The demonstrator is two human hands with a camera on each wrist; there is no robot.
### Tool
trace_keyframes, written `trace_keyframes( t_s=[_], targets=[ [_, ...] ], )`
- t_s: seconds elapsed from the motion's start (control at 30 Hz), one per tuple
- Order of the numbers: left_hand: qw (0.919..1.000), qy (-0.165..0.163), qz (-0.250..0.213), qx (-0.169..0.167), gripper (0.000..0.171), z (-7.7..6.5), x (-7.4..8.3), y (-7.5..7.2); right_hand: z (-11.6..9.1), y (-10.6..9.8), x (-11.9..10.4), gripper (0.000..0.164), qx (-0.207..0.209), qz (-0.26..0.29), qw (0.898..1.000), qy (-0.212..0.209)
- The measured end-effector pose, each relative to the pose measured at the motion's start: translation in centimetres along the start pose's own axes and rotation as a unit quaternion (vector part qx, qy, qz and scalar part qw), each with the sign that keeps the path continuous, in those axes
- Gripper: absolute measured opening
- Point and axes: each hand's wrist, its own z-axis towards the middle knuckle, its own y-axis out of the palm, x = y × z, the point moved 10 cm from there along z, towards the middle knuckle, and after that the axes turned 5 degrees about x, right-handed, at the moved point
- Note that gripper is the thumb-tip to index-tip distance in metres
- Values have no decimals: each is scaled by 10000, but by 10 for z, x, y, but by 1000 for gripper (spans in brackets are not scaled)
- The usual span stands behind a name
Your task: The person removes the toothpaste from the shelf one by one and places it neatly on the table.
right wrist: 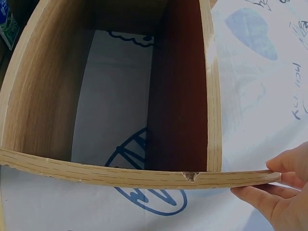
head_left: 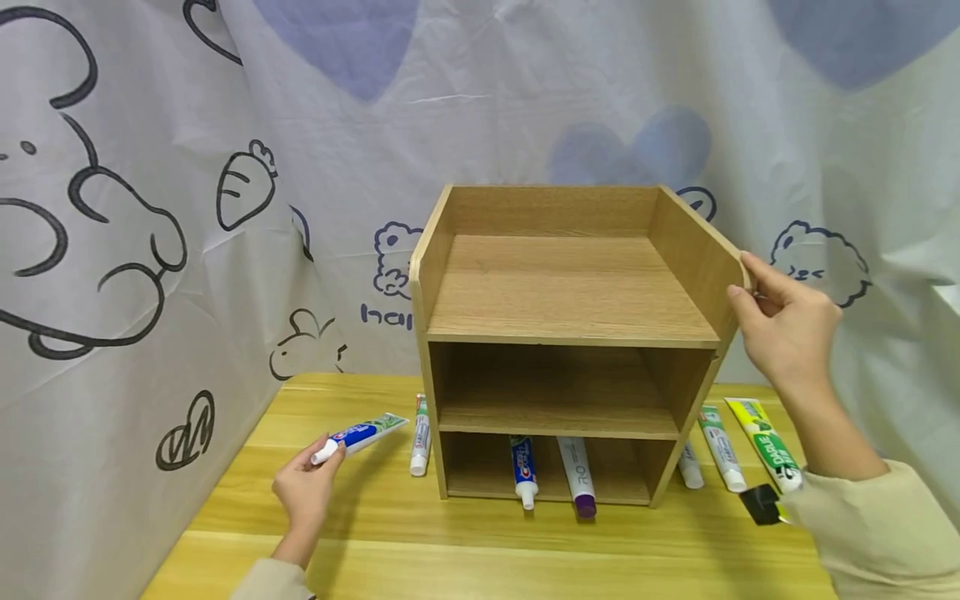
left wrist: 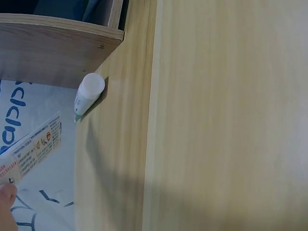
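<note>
My left hand (head_left: 306,487) pinches a blue-and-white toothpaste tube (head_left: 367,432) by its white-cap end, its flat end pointing right toward the shelf. The left wrist view shows the printed back of this tube (left wrist: 37,148). A wooden tabletop shelf (head_left: 562,283) stands in the middle, with an open top tray and two compartments beneath. With thumb and fingers, my right hand (head_left: 798,333) grips the upper front corner of its right side panel (right wrist: 120,176). In the bottom compartment, a blue Crest tube (head_left: 522,462) and a white tube with a purple cap (head_left: 576,471) lie caps forward.
Left of the shelf lies a white-and-green tube (head_left: 420,437). On its right are a partly hidden white-capped tube (head_left: 691,468), a green-and-white tube (head_left: 722,448) and a yellow-green Darlie tube (head_left: 767,446). A printed cloth (head_left: 495,125) hangs behind the wooden table (head_left: 420,550).
</note>
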Motion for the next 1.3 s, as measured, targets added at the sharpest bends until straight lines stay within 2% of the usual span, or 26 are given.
trace_keyframes(
  t_s=[0.33,0.47,0.7,0.9,1.03,1.2,1.3],
  targets=[
    [9988,135,165,434,29,5,-10,15,0,0,3,38,-15,-52,10000,19],
    [9987,105,190,461,29,6,-14,20,0,0,3,38,3,-89,10000,5],
    [9974,373,403,458,26,8,-20,29,0,1,1,38,7,-150,9999,-8],
    [9966,358,557,488,26,8,-25,32,-1,2,1,37,25,-130,9999,-30],
    [9932,624,934,309,25,6,-19,37,-1,1,2,38,23,-73,10000,-21],
    [9855,1053,1322,-168,24,1,-11,48,-1,0,2,38,27,-52,10000,-36],
    [9806,1180,1517,-376,20,-1,-12,53,0,1,1,38,14,-76,10000,-32]
  ],
)
